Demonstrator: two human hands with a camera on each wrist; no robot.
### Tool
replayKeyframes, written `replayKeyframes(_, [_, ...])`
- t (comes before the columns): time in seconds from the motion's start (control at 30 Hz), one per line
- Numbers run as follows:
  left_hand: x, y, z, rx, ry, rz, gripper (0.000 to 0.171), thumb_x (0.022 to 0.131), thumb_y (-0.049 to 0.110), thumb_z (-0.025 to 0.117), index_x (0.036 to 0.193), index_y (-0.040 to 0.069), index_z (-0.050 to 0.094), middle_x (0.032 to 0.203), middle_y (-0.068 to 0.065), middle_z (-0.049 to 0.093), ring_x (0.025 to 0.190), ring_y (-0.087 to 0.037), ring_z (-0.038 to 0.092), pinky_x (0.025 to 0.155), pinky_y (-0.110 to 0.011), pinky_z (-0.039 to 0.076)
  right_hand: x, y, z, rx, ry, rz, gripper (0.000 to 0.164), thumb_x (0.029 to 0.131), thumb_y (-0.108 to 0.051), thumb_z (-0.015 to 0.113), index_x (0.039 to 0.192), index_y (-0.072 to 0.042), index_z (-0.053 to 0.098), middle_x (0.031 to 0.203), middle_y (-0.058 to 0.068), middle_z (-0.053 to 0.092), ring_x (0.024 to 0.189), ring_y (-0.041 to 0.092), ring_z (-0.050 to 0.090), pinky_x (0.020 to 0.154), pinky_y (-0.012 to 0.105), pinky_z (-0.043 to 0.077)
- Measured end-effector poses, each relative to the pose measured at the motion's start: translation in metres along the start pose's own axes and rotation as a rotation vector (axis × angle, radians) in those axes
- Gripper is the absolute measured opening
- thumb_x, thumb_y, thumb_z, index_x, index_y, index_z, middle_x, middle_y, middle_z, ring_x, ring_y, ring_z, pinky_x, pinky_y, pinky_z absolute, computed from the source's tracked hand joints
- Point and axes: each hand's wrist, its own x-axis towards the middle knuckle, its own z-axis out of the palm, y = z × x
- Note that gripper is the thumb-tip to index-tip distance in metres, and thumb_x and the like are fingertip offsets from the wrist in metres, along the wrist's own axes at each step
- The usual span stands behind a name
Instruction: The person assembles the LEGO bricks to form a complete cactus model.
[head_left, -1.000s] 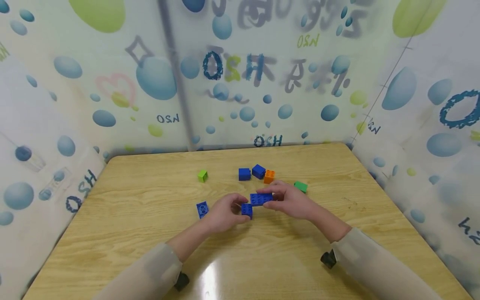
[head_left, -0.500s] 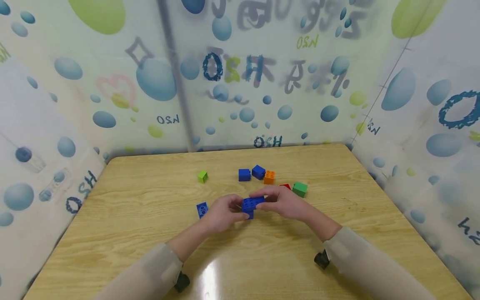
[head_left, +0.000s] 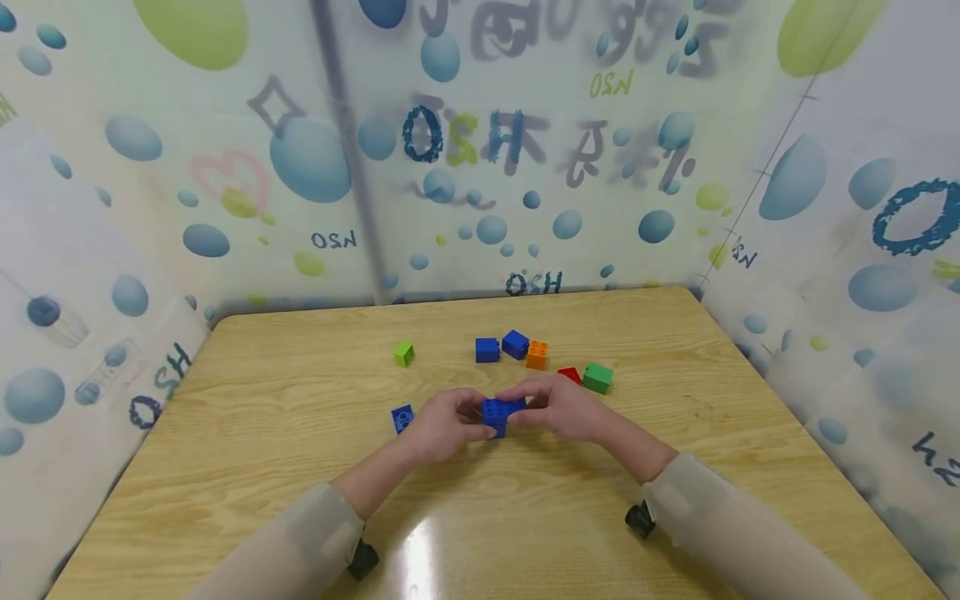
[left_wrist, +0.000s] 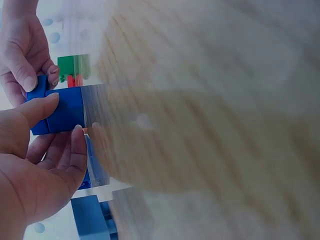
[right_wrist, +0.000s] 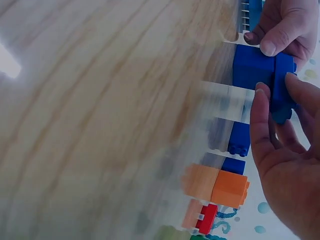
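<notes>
Flat studded blue plastic brick point(head_left: 495, 409), long axis left-right, studs up, overhanging rightward atop taller blue plastic block point(right_wrist: 252, 67), left hand point(head_left: 438, 429) gripping block, right hand point(head_left: 564, 408) pinching brick.

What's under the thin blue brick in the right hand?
A taller blue block, pinched by the left hand, sits under one end of the thin blue brick; the other end overhangs. Their mating faces are covered.

A wood-grained bench point(head_left: 247, 417) with rounded far corners stood before a whitish back wall point(head_left: 465, 212), patterned with blue and green blobs and mirrored lettering. A grey band point(head_left: 351, 150) ran down it, slightly slanted. Similar left wall point(head_left: 82, 233) and right wall point(head_left: 813, 250) flanked the bench; white glare point(head_left: 418, 554) shone near its front.
</notes>
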Motion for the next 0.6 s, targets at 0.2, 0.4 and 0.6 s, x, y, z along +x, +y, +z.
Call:
replayKeyframes(0.2, [0.000,-0.001,-0.003,0.005,-0.017,0.007,0.034,0.101,0.022,0.083,0.132,0.016,0.074,0.127,-0.002,0.077,0.121,-0.022,0.072,0.109,-0.048,0.060,0.002,-0.002,0.000,-0.003,-0.002,0.006,0.035,0.102,-0.027,0.081,0.137,-0.028,0.079,0.136,-0.001,0.077,0.119,0.019,0.071,0.101,0.038,0.063])
replayKeyframes(0.4, [-0.005,0.000,-0.007,-0.030,-0.005,0.035,0.035,0.104,0.034,0.078,0.136,0.022,0.073,0.136,0.000,0.075,0.126,-0.025,0.071,0.102,-0.045,0.065,0.002,-0.002,-0.002,0.013,-0.004,0.018,0.035,0.101,-0.021,0.082,0.136,-0.027,0.079,0.132,0.000,0.077,0.106,0.019,0.069,0.087,0.032,0.062])
replayKeyframes(0.6, [-0.004,0.004,-0.012,-0.078,-0.025,-0.002,0.034,0.103,0.034,0.080,0.134,0.019,0.076,0.129,0.000,0.077,0.120,-0.023,0.073,0.093,-0.037,0.067,0.002,-0.003,-0.001,0.031,0.003,0.059,0.031,0.100,-0.022,0.083,0.130,-0.025,0.079,0.131,0.000,0.077,0.098,0.019,0.071,0.084,0.033,0.061])
